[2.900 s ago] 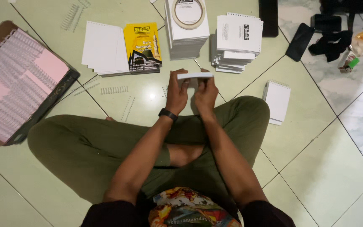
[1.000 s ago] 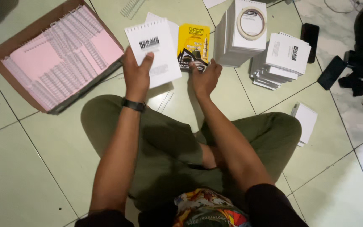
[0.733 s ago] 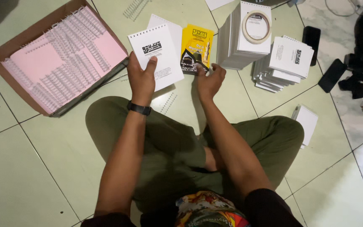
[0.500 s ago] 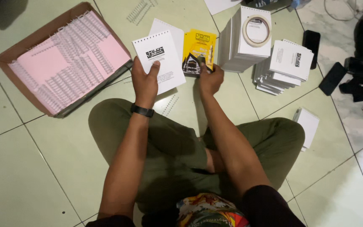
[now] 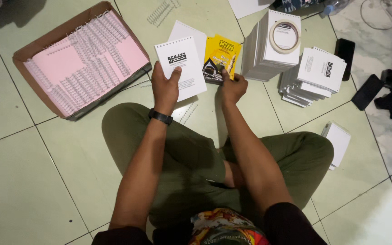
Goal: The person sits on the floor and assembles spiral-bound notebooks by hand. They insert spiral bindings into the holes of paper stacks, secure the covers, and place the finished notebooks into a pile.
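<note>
Seated cross-legged on the tiled floor [image 5: 32, 181], I hold a white punched booklet [image 5: 180, 68] by its lower edge in my left hand [image 5: 165, 88], thumb across the front and fingers closed behind it, so that its face with the dark emblem tilts up toward me for a look. My right hand [image 5: 232, 88] rests on the lower edge of a yellow printed cover [image 5: 221, 59], fingers closed down on the sheet, apparently pinching it up from the small pile it tops on the floor; whether it has lifted clear I cannot tell. A plain white sheet [image 5: 189, 34] lies just behind the booklet.

The supplies are set in an arc within arm's reach. To my left, an open cardboard box [image 5: 37, 45] holds rows of white spiral binding coils [image 5: 91, 68] over pink paper, and a few loose coils [image 5: 162, 10] lie on the tiles beyond it. To my right stands a tall stack of white pages [image 5: 262, 54] with a roll of tape [image 5: 285, 36] sitting on top, likely parked there to keep it handy. Beside that, finished white booklets [image 5: 316, 72] are piled in a loose fan. A small white pad [image 5: 339, 140] lies near my right knee, and two dark phones [image 5: 355, 68] sit farther right.
</note>
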